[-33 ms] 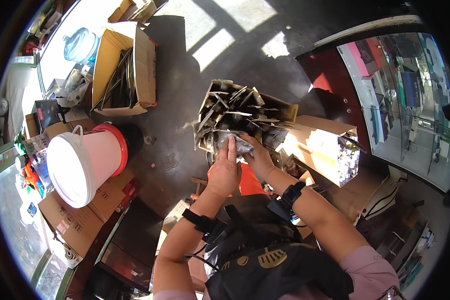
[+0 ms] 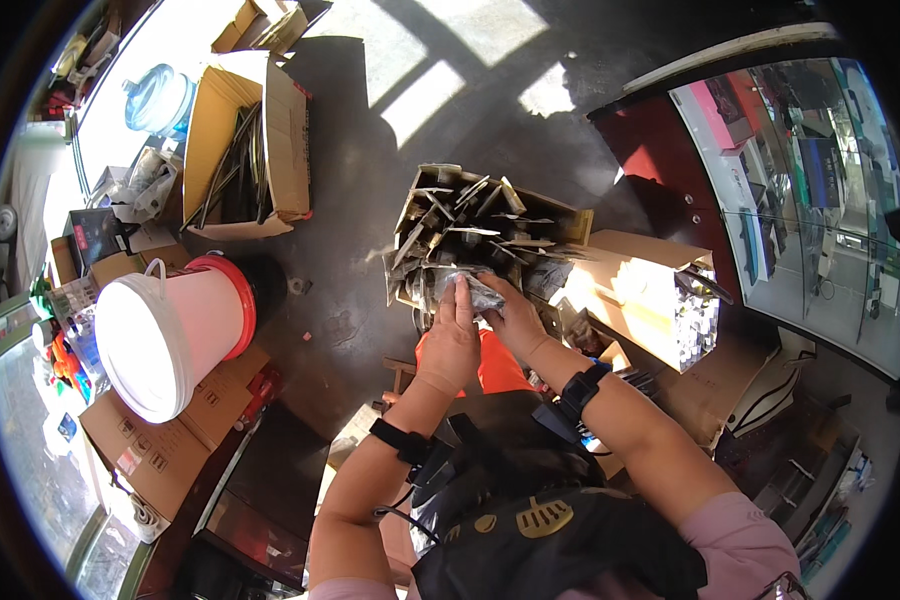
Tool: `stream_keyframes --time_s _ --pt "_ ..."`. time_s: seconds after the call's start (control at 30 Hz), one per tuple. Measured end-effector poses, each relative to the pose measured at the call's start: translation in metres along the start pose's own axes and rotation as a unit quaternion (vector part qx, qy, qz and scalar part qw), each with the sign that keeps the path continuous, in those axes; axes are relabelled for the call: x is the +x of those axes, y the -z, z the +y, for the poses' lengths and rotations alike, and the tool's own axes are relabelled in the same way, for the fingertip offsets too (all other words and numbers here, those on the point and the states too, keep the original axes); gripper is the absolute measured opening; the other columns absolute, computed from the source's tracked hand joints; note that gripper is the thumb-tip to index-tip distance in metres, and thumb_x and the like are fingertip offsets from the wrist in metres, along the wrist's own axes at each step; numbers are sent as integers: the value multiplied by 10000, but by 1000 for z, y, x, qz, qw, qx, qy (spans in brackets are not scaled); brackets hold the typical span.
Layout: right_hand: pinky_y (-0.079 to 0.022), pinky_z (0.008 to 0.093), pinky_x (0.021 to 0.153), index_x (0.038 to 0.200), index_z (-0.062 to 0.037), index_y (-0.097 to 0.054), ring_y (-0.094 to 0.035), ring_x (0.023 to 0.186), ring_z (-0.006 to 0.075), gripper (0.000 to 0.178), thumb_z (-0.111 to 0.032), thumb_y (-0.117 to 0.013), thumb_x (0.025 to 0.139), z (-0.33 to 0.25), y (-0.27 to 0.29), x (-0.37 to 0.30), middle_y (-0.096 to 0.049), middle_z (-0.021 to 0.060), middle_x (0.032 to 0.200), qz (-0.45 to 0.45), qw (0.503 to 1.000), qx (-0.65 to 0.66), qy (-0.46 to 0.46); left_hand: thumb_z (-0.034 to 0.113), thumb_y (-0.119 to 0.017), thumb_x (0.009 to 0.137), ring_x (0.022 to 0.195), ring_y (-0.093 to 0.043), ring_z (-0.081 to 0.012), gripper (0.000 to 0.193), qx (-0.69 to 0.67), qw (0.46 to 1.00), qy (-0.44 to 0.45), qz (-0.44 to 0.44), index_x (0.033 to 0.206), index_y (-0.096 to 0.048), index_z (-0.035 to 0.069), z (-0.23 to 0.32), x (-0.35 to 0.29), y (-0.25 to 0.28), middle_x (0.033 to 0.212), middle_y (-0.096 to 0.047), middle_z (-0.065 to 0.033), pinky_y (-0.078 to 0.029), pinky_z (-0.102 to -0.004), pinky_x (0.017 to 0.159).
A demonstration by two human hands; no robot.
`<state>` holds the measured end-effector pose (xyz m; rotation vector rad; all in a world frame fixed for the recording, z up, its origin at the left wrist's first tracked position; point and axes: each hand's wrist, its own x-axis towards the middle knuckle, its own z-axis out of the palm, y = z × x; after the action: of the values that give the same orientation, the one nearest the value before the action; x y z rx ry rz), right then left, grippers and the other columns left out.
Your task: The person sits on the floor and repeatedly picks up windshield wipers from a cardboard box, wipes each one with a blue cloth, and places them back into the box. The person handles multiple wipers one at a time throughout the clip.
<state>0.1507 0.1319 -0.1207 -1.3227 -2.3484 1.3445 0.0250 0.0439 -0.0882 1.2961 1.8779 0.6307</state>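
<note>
A grey, crinkled plastic bag (image 2: 477, 292) lies between my two hands at the near edge of an opened cardboard box (image 2: 582, 226). Long fingers of my left hand (image 2: 451, 343) are pressed together along the bag's left side. On the other side, my right hand (image 2: 516, 320) grips the bag with bent fingers. What the bag holds cannot be made out. Thin, flat strips (image 2: 480, 232), many with ragged ends, stand and lean in the box just beyond the hands.
To the right is another carton (image 2: 635, 283), with a glass display case (image 2: 820, 230) behind it. A tall box of dark strips (image 2: 292, 150) stands far left. Nearer on the left are a white bucket (image 2: 145, 345) and a flattened carton (image 2: 145, 445). Something orange (image 2: 500, 365) shows below my hands.
</note>
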Motion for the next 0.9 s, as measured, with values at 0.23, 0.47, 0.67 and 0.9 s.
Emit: stream_keyframes --time_s 0.23,0.47,0.67,0.9 --pt "-443 382 928 1159 -98 -530 -512 1128 309 404 -98 -638 770 13 -5 11 -531 136 1235 -46 997 -65 -19 -13 -498 785 1110 -467 -437 797 44 998 26 25 1428 -27 10 -29 14 -47 1333 -339 -271 -463 -430 888" --pt "-460 400 874 1174 -94 -529 -532 1080 314 384 -166 -603 804 10 -5 20 -557 127 1168 -56 994 -48 -76 36 -502 807 1055 -518 -405 719 71 996 25 39 1404 -103 22 -54 22 -72 1290 -394 -246 -489 -443 822" --pt "-515 384 646 1044 -56 -515 -623 800 310 242 -203 -555 856 -4 13 5 -618 102 943 34 988 -118 93 72 -523 808 984 -551 -398 648 60 997 30 44 1359 -184 48 -48 28 -69 1261 -423 -226 -509 -461 744" --pt "-505 408 643 945 -34 -490 -617 810 321 153 -154 -525 857 1 -2 14 -605 123 912 -43 986 -154 49 50 -497 812 1063 -506 -426 621 31 995 93 -7 1343 -175 51 -56 28 -70 1262 -412 -240 -472 -471 840"
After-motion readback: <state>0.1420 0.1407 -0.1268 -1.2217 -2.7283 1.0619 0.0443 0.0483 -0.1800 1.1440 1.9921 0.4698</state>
